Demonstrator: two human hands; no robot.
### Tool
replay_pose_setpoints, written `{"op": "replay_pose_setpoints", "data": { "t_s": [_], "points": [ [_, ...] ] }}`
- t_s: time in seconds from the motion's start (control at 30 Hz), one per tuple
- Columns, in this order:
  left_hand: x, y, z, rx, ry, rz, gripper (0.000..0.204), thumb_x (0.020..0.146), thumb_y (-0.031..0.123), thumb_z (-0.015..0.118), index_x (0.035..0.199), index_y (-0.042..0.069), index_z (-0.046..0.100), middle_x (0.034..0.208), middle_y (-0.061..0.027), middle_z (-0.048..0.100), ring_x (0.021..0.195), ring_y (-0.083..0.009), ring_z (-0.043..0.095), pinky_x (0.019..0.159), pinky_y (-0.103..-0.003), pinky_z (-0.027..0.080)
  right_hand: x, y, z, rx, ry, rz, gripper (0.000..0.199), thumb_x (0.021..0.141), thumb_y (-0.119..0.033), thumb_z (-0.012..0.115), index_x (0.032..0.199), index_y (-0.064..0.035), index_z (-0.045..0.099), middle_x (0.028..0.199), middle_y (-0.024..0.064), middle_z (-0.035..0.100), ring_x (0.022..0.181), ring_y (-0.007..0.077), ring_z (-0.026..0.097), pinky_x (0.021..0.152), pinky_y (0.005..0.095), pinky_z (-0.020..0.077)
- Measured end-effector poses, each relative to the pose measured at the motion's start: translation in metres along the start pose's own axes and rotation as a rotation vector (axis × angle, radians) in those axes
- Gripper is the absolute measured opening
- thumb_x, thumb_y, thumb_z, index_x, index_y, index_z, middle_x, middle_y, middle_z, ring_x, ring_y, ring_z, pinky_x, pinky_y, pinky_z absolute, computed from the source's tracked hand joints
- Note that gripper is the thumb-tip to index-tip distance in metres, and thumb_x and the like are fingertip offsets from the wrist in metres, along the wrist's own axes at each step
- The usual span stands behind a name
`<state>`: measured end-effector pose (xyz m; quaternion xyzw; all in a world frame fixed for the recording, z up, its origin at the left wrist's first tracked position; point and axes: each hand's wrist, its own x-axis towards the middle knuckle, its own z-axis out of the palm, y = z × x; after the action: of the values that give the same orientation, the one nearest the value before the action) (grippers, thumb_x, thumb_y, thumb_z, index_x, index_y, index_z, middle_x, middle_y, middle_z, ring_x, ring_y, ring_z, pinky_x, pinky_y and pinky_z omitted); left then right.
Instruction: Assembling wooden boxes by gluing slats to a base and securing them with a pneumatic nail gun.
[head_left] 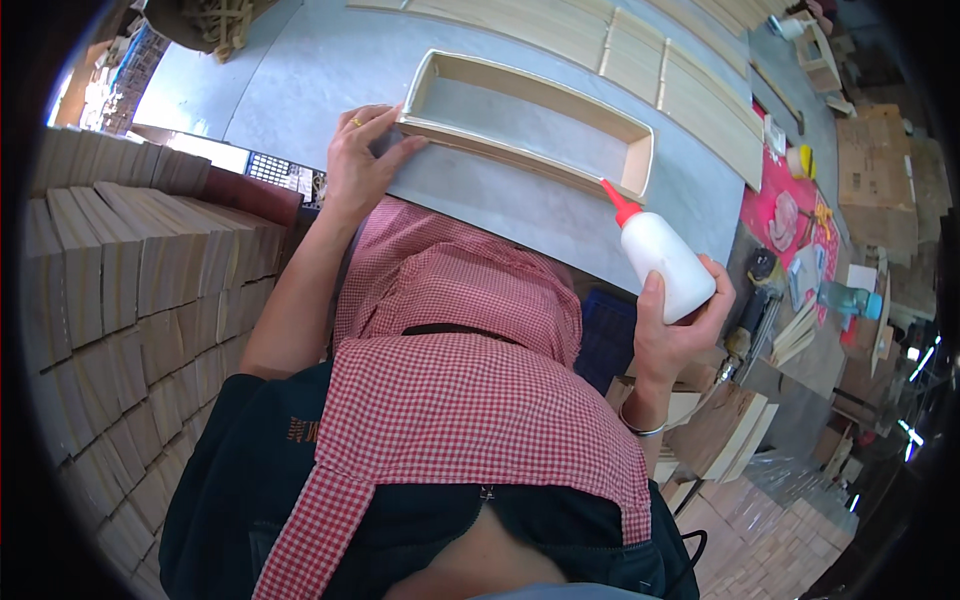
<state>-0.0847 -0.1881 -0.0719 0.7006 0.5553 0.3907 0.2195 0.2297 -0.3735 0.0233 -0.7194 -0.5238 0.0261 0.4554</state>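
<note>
A long, narrow wooden frame (520, 155), open in the middle, lies on the grey tabletop (480, 195). A pale, shiny line runs along its upper rim. At its left end my left hand (362, 160) grips the near corner, thumb along the front side and fingers at the end. My right hand (690, 325) is closed around a white squeeze bottle (668, 262) with a red pointed nozzle. The bottle is tilted, its tip at the near rim by the frame's right corner; whether the tip touches the wood I cannot tell.
Flat wooden panels (630, 55) lie along the table's far side. Tall stacks of wooden boards (110, 270) stand close on my left. To the right are a pink cloth (775, 210), a clear bottle (850, 300) with a blue cap, and a cardboard box (875, 175).
</note>
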Motion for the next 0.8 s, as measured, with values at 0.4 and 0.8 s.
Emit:
{"op": "replay_pose_setpoints", "data": {
  "t_s": [0.4, 0.8],
  "points": [
    [0.005, 0.006, 0.0, 0.021, -0.033, -0.025, 0.047, 0.081, 0.019, 0.084, 0.125, 0.007, 0.074, 0.119, -0.0093, 0.07, 0.112, -0.026, 0.058, 0.097, -0.038, 0.052, -0.004, 0.018, -0.025, -0.066, 0.09, 0.092, 0.05, 0.083, -0.013, 0.074, 0.127, -0.004, 0.053, 0.121, 0.0146, 0.06, 0.105, 0.028, 0.061, 0.091, 0.0392, 0.0529],
    [-0.002, -0.001, -0.007, 0.097, -0.056, -0.023, 0.043, 0.083, 0.015, 0.081, 0.124, 0.004, 0.073, 0.125, -0.0112, 0.069, 0.117, -0.0275, 0.058, 0.1, -0.041, 0.049, 0.094, 0.125, -0.036, 0.064, 0.494, 0.287, 0.046, 0.085, -0.019, 0.074, 0.114, -0.0024, 0.044, 0.113, 0.016, 0.051, 0.098, 0.0265, 0.057, 0.085, 0.0387, 0.0509]
  ]
}}
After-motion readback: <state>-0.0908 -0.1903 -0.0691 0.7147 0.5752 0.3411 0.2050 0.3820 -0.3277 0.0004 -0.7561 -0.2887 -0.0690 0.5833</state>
